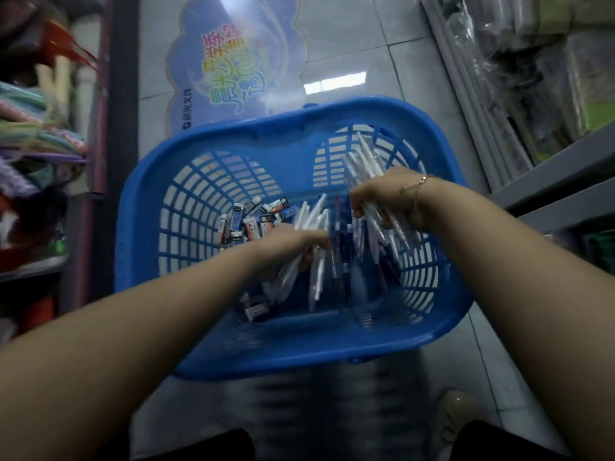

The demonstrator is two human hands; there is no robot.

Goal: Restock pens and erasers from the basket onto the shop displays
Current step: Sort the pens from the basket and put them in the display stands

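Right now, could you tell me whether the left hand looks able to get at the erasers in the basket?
Probably yes. The left hand grips some pens, yet it sits right beside the erasers, which lie uncovered on the basket floor. Its fingers are full, though, so it might need to drop pens first.

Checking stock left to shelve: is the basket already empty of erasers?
No, a pile of small boxed erasers lies in the blue basket, beside the left hand.
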